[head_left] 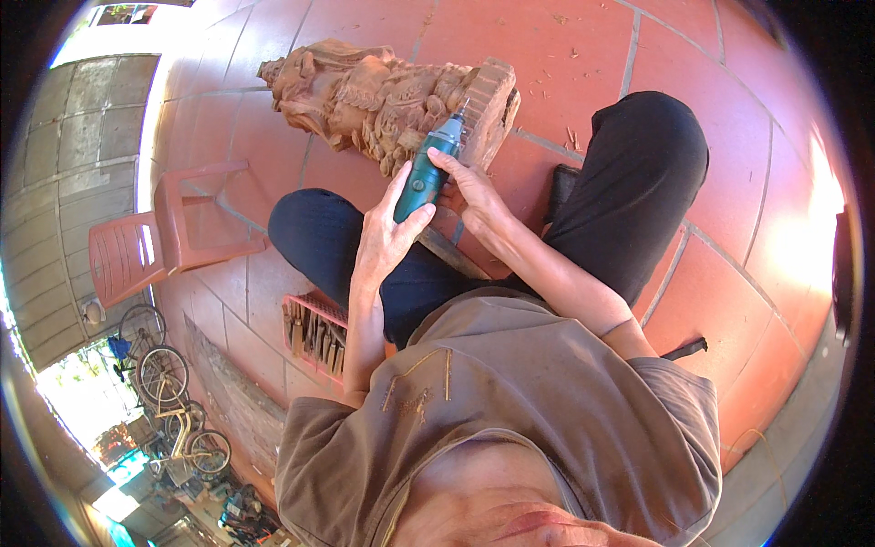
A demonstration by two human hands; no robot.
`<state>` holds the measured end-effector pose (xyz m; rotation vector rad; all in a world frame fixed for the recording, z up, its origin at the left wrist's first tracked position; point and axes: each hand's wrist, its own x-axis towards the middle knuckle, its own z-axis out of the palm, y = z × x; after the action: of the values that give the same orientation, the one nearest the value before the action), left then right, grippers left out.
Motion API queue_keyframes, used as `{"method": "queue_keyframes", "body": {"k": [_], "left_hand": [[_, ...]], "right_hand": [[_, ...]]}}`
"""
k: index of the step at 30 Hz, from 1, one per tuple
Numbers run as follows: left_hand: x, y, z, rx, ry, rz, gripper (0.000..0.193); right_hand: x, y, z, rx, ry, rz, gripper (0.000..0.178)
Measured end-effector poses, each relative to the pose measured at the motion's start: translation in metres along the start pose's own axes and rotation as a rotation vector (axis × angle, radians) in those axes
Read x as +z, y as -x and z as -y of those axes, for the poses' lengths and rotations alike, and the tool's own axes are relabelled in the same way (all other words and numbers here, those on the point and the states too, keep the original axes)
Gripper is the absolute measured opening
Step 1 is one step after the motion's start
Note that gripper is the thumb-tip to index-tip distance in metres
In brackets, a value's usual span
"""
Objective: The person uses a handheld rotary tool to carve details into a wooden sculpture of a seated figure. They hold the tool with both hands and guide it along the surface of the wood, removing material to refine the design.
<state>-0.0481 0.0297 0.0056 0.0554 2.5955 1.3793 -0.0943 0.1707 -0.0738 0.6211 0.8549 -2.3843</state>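
Observation:
Both hands hold a green, grey-nosed handheld rotary tool, its thin bit pointing up and away from me. My left hand grips the tool's rear from the left, thumb across the near end and fingers along the side. From the right, my right hand closes on its body, thumb near the grey collar and the other fingers partly hidden behind it. Just beyond lies a carved wooden statue on its side, its block-like base to the right. The bit overlaps the base in view; I cannot tell whether they touch.
A pink basket of chisel-like tools sits by my left arm. Farther left are a reddish plastic chair and several bicycles. Wood chips lie on the tiled floor. My bent legs flank the work.

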Motion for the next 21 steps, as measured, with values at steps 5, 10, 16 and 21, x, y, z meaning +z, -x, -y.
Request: {"method": "queue_keyframes", "body": {"k": [5,10,16,21], "left_hand": [[0.0001,0.0005,0.0020,0.053,-0.027,0.011,0.069],[0.0010,0.0032,-0.0050,-0.067,0.035,0.016,0.068],[0.0013,0.0025,-0.0048,-0.099,0.051,-0.008,0.068],[0.0010,0.0026,-0.0043,-0.061,0.033,-0.006,0.068]], "right_hand": [[-0.0051,0.0023,0.0005,0.005,-0.002,0.032,0.046],[-0.0020,0.0038,0.0035,0.010,0.035,0.028,0.048],[0.0018,-0.0004,0.0042,0.017,0.034,0.038,0.049],[0.0034,0.0017,0.0014,-0.007,0.009,0.007,0.044]]}}
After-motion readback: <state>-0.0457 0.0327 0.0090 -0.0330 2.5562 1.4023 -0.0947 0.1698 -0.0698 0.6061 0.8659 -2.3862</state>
